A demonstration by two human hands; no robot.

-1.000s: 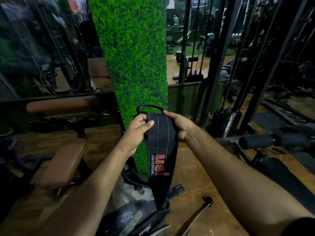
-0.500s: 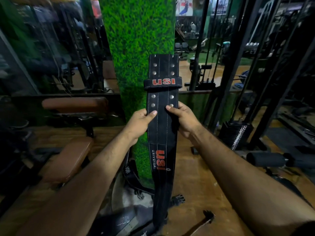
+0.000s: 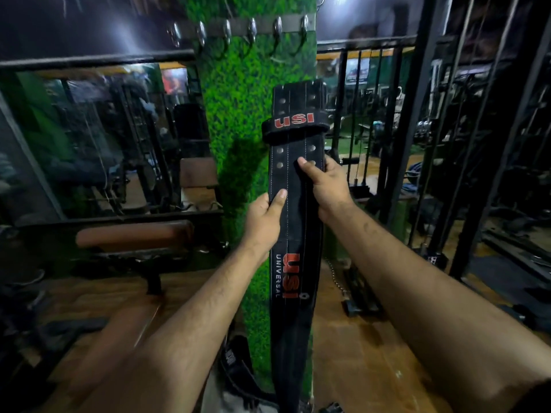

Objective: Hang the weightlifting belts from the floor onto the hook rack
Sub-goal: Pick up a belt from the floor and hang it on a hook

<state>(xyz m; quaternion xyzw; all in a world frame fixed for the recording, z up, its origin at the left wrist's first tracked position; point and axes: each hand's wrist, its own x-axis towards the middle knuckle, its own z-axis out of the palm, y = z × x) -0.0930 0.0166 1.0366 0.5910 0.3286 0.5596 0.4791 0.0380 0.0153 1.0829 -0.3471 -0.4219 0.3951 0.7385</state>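
Note:
A long black weightlifting belt with red "USI" lettering hangs upright in front of a grass-covered pillar. My left hand grips its left edge and my right hand grips its right edge a little higher, thumb over the stud holes. The belt's loop sits just above my hands. The hook rack, a bar with several metal hooks, is fixed high on the pillar, well above the belt's top end. Another dark belt lies on the floor at the pillar's foot.
A brown padded bench stands to the left, with mirrors behind it. Black machine frames and cable stacks fill the right. A chain hangs beside the pillar. The floor is wooden.
The belt has gone from bunched at chest height to stretched upright and lifted. My view tilted up, bringing the hook rack into sight. My right hand has slid higher on the belt.

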